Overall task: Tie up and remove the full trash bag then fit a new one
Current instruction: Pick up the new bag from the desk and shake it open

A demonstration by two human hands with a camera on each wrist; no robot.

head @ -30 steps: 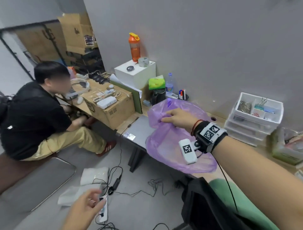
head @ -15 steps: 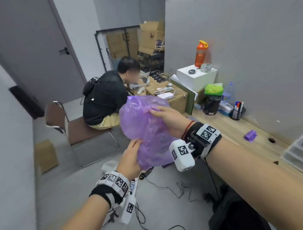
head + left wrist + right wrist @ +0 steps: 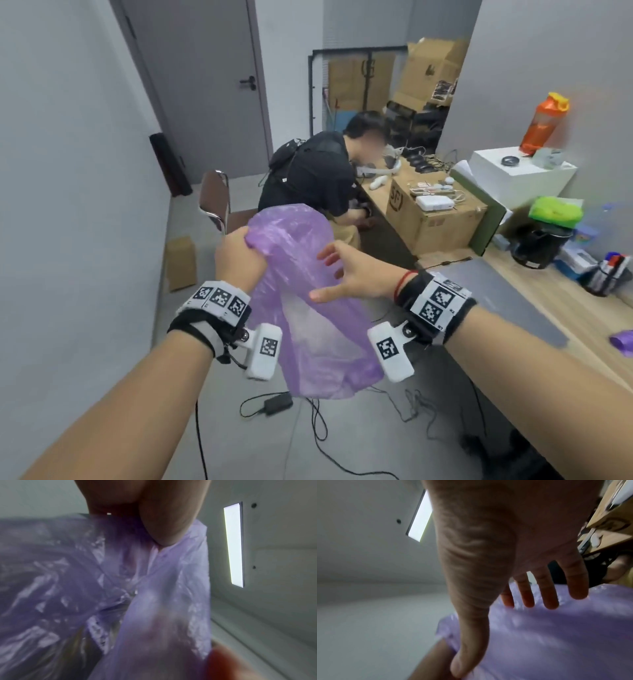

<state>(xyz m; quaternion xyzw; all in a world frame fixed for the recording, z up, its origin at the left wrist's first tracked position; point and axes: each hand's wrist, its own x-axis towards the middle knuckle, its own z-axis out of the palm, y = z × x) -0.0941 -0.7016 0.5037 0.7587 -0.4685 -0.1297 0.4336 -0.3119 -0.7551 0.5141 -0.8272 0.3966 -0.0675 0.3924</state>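
left hand (image 3: 241, 255) fisted round rim of purple bag (image 3: 308, 301) | right hand (image 3: 352, 274) spread flat on its side | bag held mid-air above floor | step: opening new bag | next: find mouth, spread it

The thin, translucent purple plastic trash bag (image 3: 308, 291) now hangs over the grey floor, off the wooden desk (image 3: 565, 308) where it lay a second ago. The left hand (image 3: 239, 257), empty and low before, now grips the bag's upper edge in a fist. The right hand (image 3: 356, 277) has let go its pinch and spreads straight fingers (image 3: 546, 595) against the bag's side.
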